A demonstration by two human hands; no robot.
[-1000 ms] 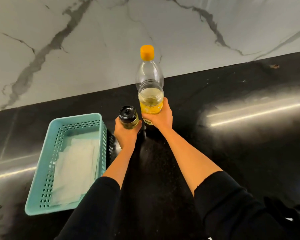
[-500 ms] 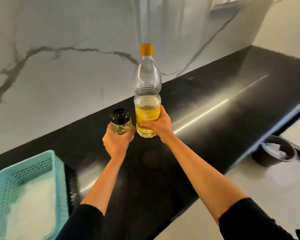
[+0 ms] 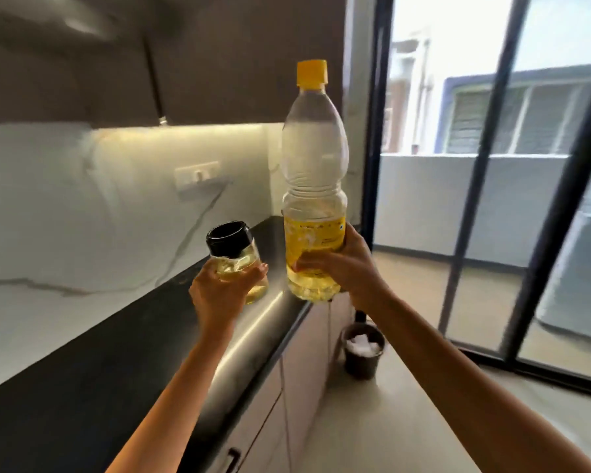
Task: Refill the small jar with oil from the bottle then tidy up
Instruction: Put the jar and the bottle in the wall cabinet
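- We hold the jar (image 3: 235, 262) in our left hand (image 3: 219, 297) — fingers curled round its lower glass — up in the air above the counter (image 3: 116, 370). Its black lid is on and tips a little toward the wall, and pale oil shows inside.
- Just right of it, not touching, the bottle (image 3: 314, 186) stands upright in our right hand (image 3: 347, 268), which clasps it low, round the yellow label. The yellow cap is on; oil fills only the lower part.
- Both arms reach forward, bare along the forearm, the right one raised higher.
- The bottle's base hangs about over the counter's front edge.
- Below it a dark bin (image 3: 362, 363) stands on the floor against the cabinets (image 3: 304, 370), something white inside.
- Behind the counter rises a marble wall (image 3: 48, 216) with a socket (image 3: 197, 174); to the right, a dark-framed glass door (image 3: 492, 199) — nothing lies between our hands and the counter.
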